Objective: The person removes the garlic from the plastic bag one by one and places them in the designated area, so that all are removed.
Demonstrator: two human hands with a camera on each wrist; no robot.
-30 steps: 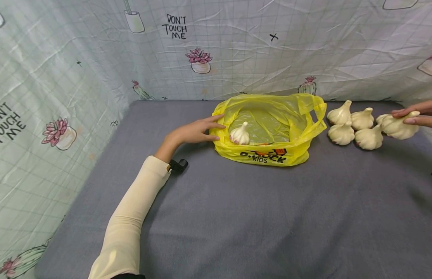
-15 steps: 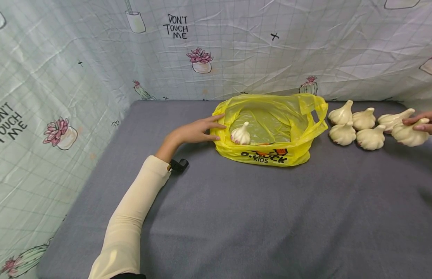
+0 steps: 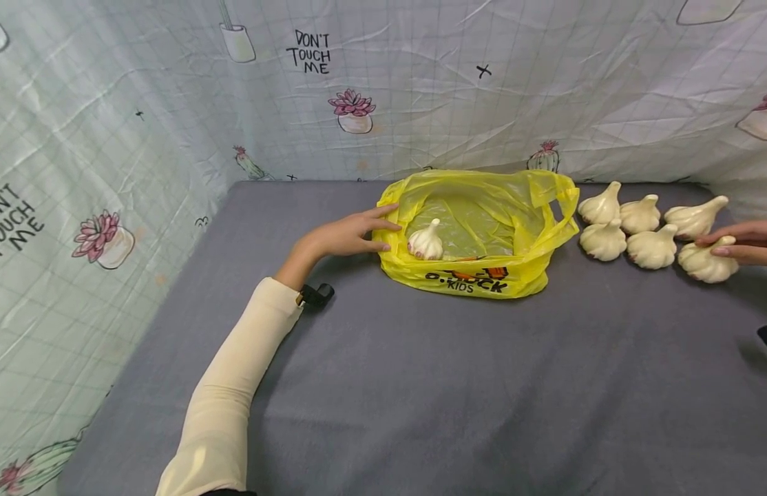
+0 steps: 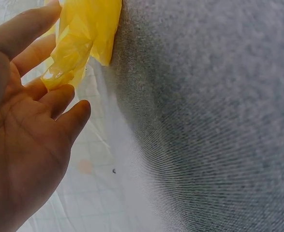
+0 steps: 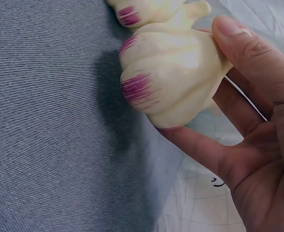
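Observation:
In the head view my left hand [image 3: 346, 235] holds the left rim of a yellow plastic bag [image 3: 482, 279], fingers over the edge. The left wrist view shows the bag's folded edge [image 4: 71, 53] by the thumb and fingers. Inside the opened bag one garlic bulb [image 3: 425, 241] sits upright at the left. Far right, my right hand [image 3: 749, 242] grips another garlic bulb [image 3: 706, 264] by its neck, low at the table. Up close, that bulb [image 5: 168, 72] is cream with purple streaks, the thumb on its neck and a finger beneath.
Several more garlic bulbs [image 3: 651, 248] stand in two rows right of the bag, beside the held one. A grey cloth [image 3: 421, 386] covers the table. Printed curtains [image 3: 421, 89] close off the back and left.
My right hand has moved the garlic bulb right, then down and slightly left, to the front row's end beside the other bulbs. The left hand and bag have stayed put.

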